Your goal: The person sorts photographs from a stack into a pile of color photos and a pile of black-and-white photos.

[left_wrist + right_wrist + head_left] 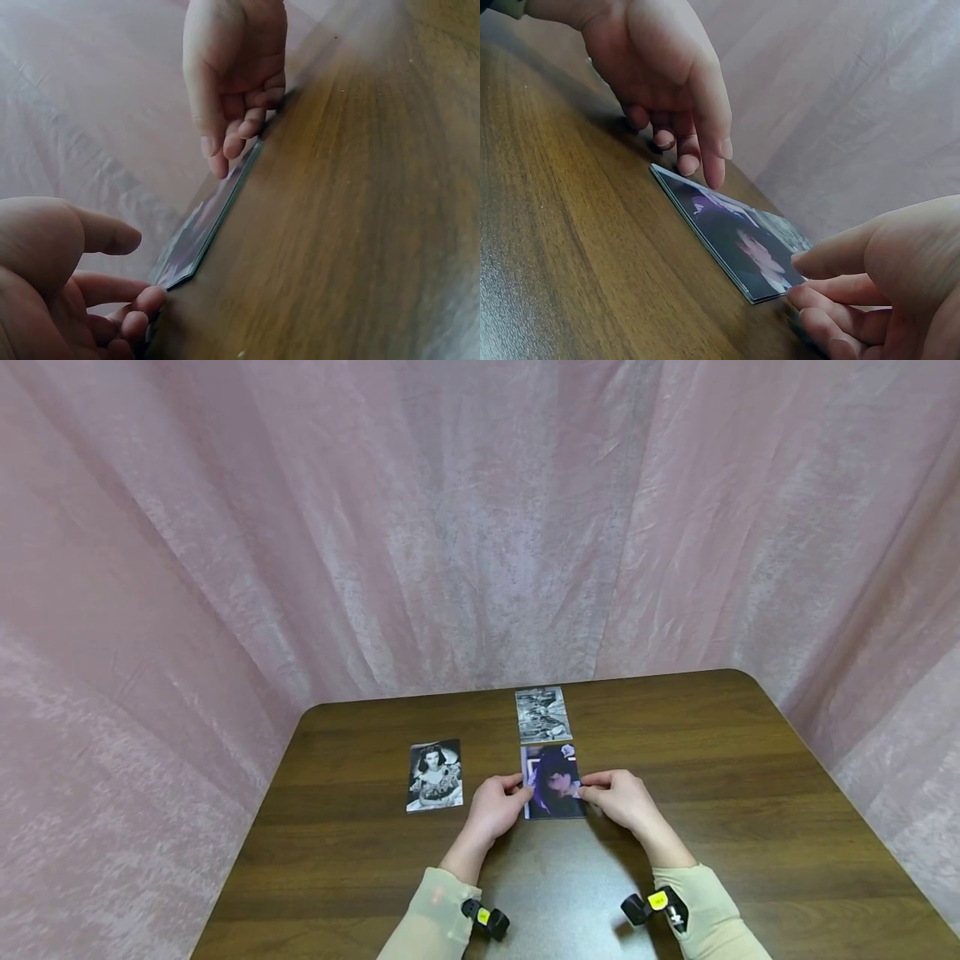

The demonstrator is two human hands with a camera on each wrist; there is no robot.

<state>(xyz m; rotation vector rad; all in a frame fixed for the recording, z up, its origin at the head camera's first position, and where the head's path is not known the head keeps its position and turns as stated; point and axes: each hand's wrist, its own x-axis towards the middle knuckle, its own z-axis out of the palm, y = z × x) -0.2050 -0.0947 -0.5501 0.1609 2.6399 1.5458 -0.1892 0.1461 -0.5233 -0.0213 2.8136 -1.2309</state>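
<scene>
A small stack of photo cards (552, 782), its top one a dark purple picture of a person, lies flat on the wooden table between the two hands. My left hand (496, 807) is at the stack's left edge; in the left wrist view the index fingertip meets a corner while the thumb stands apart above. At the opposite edge, my right hand (619, 797) touches the side with its fingertips, the thumb close over the border. Just beyond the stack lies a black-and-white group photo (543, 714). Another black-and-white photo (435, 775), a portrait, lies left of the left hand.
The brown wooden table (750, 777) has rounded far corners. Pink curtains (480, 527) hang behind it and along both sides. Each sleeve carries a black wrist camera (486, 918) near the table's front.
</scene>
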